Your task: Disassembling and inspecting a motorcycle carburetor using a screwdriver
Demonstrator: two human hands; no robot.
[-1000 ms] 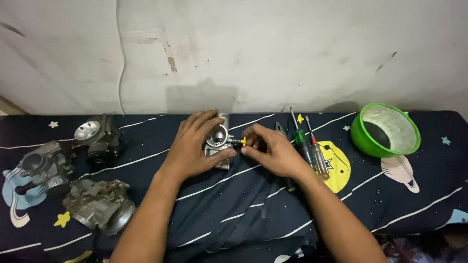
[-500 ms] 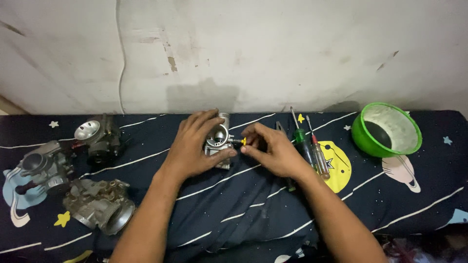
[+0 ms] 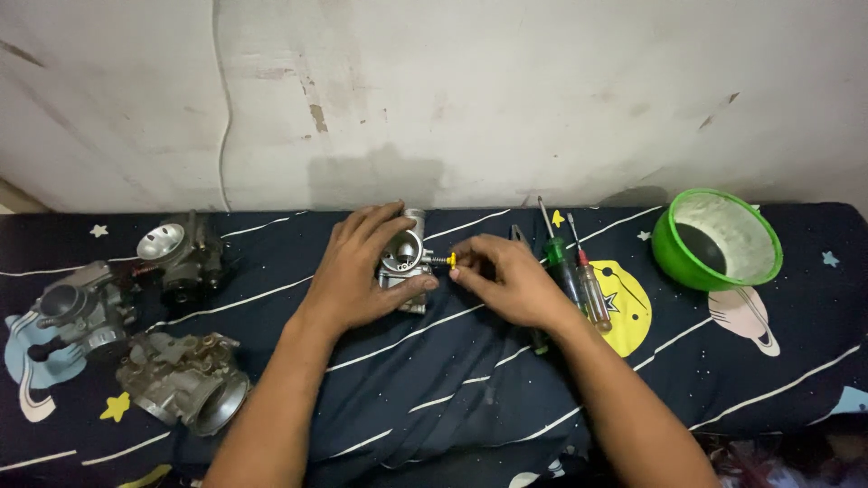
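The left hand point(image 3: 357, 276) closes its grip around a small metal carburetor point(image 3: 404, 262), fingers curled over the top, near the middle of the bed's back edge. The right hand point(image 3: 506, 280) pinches a yellow-tipped screw point(image 3: 449, 260) at the carburetor's side. Nothing has visibly shifted over the last second, so the screw work looks slow. Two screwdrivers point(image 3: 570, 271) lie just right; three carburetors point(image 3: 181, 389) sit at the left edge, a green bowl point(image 3: 719, 239) at the right.

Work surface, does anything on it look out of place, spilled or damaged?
Nothing looks spilled or broken. The left hand grips a carburetor, the right hand pinches its yellow-tipped screw. The green bowl sits tilted on the soft star-print cloth.
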